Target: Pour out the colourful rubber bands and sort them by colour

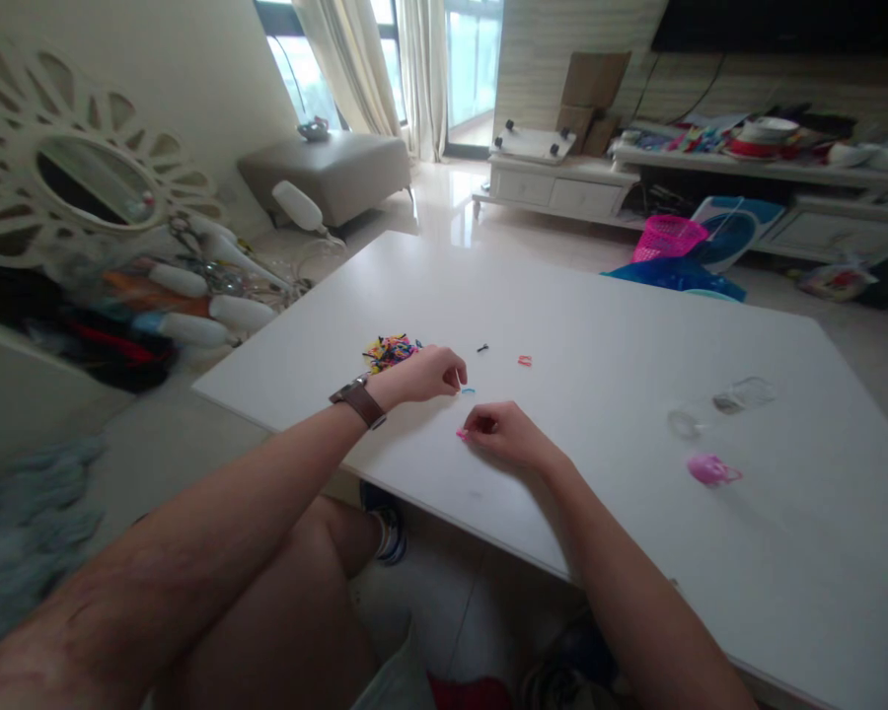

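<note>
My left hand (429, 373), with a brown watch on the wrist, rests on the white table (599, 316) with fingers curled, right next to a small blue band (468, 390). My right hand (507, 432) lies close by, its fingertips pinched on a small pink band (462, 433). A pile of several colourful small bands (390, 350) sits just behind the left hand. A tiny dark piece (482, 348) and a red band (524, 360) lie further out on the table.
A clear lying bottle (740, 396), its clear lid (685, 424) and a pink round object (710, 469) sit on the table's right. A pink basket (667, 237), a low white cabinet (562, 182) and a grey ottoman (333, 170) stand beyond.
</note>
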Available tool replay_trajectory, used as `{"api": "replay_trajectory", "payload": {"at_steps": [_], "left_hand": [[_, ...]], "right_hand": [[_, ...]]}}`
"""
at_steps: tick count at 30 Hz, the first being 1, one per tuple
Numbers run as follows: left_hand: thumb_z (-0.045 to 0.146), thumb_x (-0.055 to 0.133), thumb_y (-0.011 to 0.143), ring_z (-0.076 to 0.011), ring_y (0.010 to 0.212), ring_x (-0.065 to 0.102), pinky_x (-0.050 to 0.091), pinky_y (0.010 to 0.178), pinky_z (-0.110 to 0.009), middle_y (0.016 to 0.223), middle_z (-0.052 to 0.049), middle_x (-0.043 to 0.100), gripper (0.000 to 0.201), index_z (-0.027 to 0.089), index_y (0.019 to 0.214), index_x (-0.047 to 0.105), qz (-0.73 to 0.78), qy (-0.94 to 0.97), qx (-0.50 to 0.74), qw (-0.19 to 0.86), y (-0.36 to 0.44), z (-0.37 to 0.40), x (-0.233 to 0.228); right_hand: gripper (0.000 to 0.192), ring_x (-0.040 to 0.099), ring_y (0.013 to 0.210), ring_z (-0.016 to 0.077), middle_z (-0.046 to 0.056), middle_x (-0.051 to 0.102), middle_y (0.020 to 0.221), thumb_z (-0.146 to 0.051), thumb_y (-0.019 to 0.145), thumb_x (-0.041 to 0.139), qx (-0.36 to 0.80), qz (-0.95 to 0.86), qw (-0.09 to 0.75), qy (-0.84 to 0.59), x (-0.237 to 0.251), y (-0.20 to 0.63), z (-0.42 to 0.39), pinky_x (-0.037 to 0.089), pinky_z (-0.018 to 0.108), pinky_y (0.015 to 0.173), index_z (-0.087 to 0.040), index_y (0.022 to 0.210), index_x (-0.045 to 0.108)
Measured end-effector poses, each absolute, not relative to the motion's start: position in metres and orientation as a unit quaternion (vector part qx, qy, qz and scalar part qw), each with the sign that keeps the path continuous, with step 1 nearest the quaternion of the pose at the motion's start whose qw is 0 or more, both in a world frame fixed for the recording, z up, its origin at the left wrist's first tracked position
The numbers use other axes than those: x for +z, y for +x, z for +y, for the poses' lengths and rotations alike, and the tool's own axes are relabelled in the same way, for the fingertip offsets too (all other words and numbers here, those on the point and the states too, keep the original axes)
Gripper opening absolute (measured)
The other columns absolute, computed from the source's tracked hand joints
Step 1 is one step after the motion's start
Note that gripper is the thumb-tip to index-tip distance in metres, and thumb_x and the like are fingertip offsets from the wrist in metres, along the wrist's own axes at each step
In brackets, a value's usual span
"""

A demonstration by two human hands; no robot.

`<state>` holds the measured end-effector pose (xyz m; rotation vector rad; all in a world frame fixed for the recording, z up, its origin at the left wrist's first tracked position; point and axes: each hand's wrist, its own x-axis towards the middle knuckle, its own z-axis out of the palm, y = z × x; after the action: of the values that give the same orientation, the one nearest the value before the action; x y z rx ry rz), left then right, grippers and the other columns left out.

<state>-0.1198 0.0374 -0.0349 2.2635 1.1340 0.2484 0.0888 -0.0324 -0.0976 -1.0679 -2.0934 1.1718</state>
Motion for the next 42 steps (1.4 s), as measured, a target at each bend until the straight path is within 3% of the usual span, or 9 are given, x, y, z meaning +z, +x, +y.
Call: {"api": "replay_trajectory", "payload": {"at_steps": [11, 16, 23, 28, 33, 42], "left_hand": [[0.014, 0.070, 0.074, -0.0147, 0.072, 0.070, 0.048, 0.064, -0.022, 0.079, -0.005, 0.076, 0.018, 0.013, 0.092, 0.075, 0.418, 0.838, 0.099, 0.338, -0.115, 0.037, -0.037], [0.013, 0.070, 0.072, -0.0158, 0.074, 0.070, 0.050, 0.065, -0.023, 0.082, -0.006, 0.076, 0.021, 0.012, 0.093, 0.074, 0.398, 0.826, 0.104, 0.386, -0.108, 0.032, -0.034], [0.020, 0.073, 0.072, -0.0145, 0.074, 0.069, 0.050, 0.062, -0.023, 0.096, -0.010, 0.075, 0.028, 0.012, 0.099, 0.068, 0.389, 0.790, 0.136, 0.455, -0.100, 0.029, -0.031], [0.019, 0.073, 0.070, -0.0133, 0.069, 0.064, 0.046, 0.062, -0.022, 0.078, -0.004, 0.073, 0.015, 0.013, 0.084, 0.071, 0.413, 0.824, 0.038, 0.386, -0.106, 0.032, -0.030], [0.013, 0.080, 0.055, -0.0119, 0.059, 0.059, 0.040, 0.056, -0.021, 0.067, -0.001, 0.071, 0.015, 0.016, 0.069, 0.073, 0.442, 0.822, -0.131, 0.334, -0.110, 0.026, -0.038], [0.009, 0.067, 0.058, -0.0127, 0.055, 0.056, 0.038, 0.053, -0.022, 0.062, -0.001, 0.070, 0.014, 0.017, 0.066, 0.076, 0.429, 0.822, -0.188, 0.324, -0.106, 0.025, -0.047]], "right_hand": [[0.004, 0.057, 0.064, 0.0121, 0.000, 0.066, 0.072, -0.019, 0.080, 0.065, 0.331, -0.755, 0.371, -0.427, -0.090, 0.098, -0.022, 0.046, 0.025, 0.063, -0.018, 0.081, 0.069], [0.013, 0.065, 0.072, 0.0148, 0.003, 0.071, 0.082, -0.027, 0.083, 0.068, 0.359, -0.725, 0.406, -0.426, -0.092, 0.095, -0.022, 0.052, 0.027, 0.070, -0.018, 0.092, 0.071], [0.017, 0.069, 0.074, 0.0177, 0.005, 0.075, 0.082, -0.034, 0.081, 0.072, 0.433, -0.677, 0.419, -0.422, -0.095, 0.099, -0.019, 0.054, 0.030, 0.071, -0.018, 0.087, 0.074], [0.015, 0.068, 0.071, 0.0179, 0.005, 0.074, 0.078, -0.030, 0.076, 0.071, 0.378, -0.646, 0.443, -0.493, -0.096, 0.120, -0.007, 0.053, 0.030, 0.069, -0.017, 0.082, 0.074], [0.010, 0.066, 0.068, 0.0176, 0.004, 0.073, 0.072, -0.020, 0.071, 0.065, 0.307, -0.663, 0.354, -0.583, -0.093, 0.145, 0.000, 0.048, 0.028, 0.067, -0.017, 0.074, 0.074], [0.009, 0.060, 0.068, 0.0150, 0.004, 0.069, 0.073, -0.017, 0.068, 0.063, 0.302, -0.713, 0.270, -0.572, -0.094, 0.148, -0.002, 0.043, 0.025, 0.063, -0.017, 0.067, 0.073]]}}
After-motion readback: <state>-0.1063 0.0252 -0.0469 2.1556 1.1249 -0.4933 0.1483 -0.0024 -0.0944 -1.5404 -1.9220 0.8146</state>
